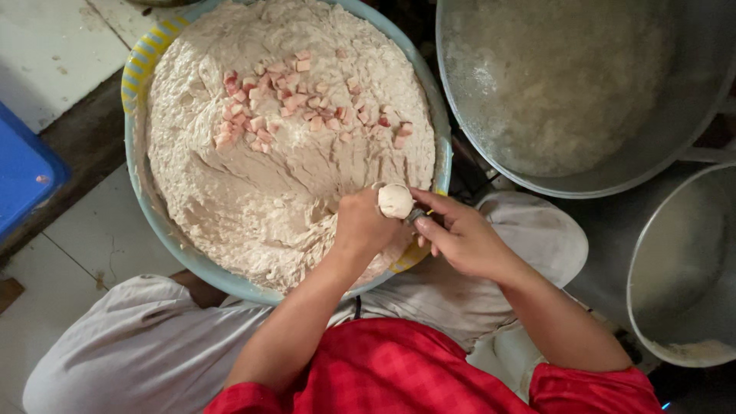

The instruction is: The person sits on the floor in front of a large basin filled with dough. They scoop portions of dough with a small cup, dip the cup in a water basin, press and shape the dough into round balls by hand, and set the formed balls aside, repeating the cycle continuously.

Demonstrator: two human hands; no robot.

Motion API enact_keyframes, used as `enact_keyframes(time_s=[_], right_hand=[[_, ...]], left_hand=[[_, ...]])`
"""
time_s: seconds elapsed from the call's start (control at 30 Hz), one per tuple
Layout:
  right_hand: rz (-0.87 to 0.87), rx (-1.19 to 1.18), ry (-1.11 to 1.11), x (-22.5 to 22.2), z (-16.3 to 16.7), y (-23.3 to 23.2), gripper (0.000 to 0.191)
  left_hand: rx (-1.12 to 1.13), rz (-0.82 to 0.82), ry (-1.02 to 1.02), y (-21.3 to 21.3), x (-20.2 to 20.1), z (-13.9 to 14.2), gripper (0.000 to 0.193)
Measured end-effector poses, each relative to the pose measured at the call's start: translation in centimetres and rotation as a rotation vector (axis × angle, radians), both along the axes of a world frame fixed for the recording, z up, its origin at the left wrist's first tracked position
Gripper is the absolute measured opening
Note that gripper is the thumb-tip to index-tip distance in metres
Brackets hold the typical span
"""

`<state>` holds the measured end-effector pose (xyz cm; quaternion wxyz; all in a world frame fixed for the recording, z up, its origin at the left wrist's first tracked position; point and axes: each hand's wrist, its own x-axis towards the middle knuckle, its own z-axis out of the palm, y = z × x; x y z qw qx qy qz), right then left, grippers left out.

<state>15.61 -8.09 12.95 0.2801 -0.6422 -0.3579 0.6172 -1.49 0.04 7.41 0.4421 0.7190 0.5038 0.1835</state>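
Head view: left hand (364, 226) fisted over paste in the blue basin (441, 146), a pale paste ball (395, 201) squeezed out at its top. Right hand (460, 238) closed on a spoon (415, 217) touching the ball. Pink meat cubes (299, 103) lie on the paste (253, 184). Steaming metal pot (583, 92) right.

One basin of paste (157, 207), one formed ball (395, 201), two metal pots (583, 100), two hands (364, 226).

Pale tiled floor (54, 46) lies far left of me, a blue slab (23, 172) at its left edge, dim light right.
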Motion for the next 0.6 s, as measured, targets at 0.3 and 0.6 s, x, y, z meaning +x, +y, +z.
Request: enact_keyframes(time_s=[0.3, 0.6], right_hand=[[-0.124, 0.037, 0.199, 2.9, -2.6, 1.3, 0.051], [-0.207, 0.147, 0.027, 9.0, -0.4, 4.7, 0.047]], left_hand=[[0.069, -0.003, -0.024, 0.3, -0.7, -0.4, 0.042], [0.471, -0.200, 0.009, 3.8, 0.4, -1.9, 0.050]])
